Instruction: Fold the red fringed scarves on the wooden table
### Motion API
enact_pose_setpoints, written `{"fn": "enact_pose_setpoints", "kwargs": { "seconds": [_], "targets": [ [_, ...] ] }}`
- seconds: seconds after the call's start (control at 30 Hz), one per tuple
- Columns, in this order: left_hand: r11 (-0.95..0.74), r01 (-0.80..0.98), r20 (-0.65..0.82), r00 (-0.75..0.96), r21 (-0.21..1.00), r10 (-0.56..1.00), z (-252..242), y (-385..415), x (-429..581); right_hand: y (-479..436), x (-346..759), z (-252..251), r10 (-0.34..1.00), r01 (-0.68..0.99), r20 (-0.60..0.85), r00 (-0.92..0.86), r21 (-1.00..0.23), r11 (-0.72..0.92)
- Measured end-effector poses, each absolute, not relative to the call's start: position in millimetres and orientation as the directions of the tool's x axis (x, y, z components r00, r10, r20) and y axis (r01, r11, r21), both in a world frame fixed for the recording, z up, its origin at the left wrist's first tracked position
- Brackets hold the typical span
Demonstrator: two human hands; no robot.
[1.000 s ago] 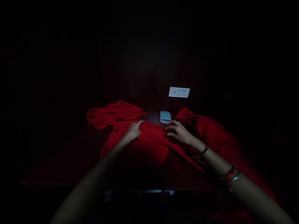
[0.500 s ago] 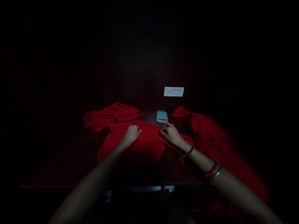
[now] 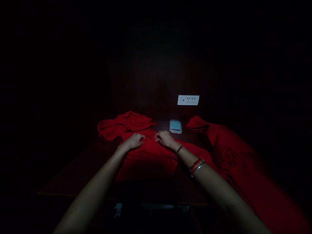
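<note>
Both left hand and right hand touch red cloth.

Lit phone, white socket plate, dark wall

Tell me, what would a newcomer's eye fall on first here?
Probably the central red cloth on the table, with the left hand and right hand close together on it. Beyond it, slightly right, lies a phone with its screen lit. Above that, a white socket plate stands out on the dark wall.
</note>
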State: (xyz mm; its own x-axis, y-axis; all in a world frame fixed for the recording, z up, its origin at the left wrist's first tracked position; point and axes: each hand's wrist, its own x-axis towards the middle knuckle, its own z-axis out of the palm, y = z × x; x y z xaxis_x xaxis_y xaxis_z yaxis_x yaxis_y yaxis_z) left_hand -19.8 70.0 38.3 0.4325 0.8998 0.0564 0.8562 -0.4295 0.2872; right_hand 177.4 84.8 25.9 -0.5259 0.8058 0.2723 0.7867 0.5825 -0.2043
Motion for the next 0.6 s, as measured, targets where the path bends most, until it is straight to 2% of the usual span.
{"fn": "enact_pose_setpoints", "kwargs": {
  "seconds": [0.1,0.17,0.23,0.4,0.5,0.6],
  "targets": [
    [-0.449,0.709,0.151,0.444,0.544,0.883,38,79,-13,82,177,26,0.755,0.7,0.451,-0.475,-0.326,0.636],
    [-0.351,0.588,0.17,0.342,0.729,0.924,34,85,-5,78,175,25,0.728,0.635,0.553,-0.406,-0.402,0.659],
    [-0.251,0.516,0.136,0.25,0.819,0.959,28,88,3,76,172,21,0.717,0.603,0.599,-0.356,-0.439,0.666],
    [-0.125,0.479,0.03,0.2,0.869,0.979,28,86,6,76,173,9,0.751,0.647,0.567,-0.339,-0.44,0.623],
    [-0.134,0.492,0.092,0.11,0.86,0.99,39,77,0,76,174,7,0.769,0.662,0.553,-0.321,-0.449,0.6],
    [-0.185,0.603,0.163,0.091,0.776,0.982,40,68,3,74,172,8,0.775,0.672,0.558,-0.296,-0.455,0.584]
  ]
}}
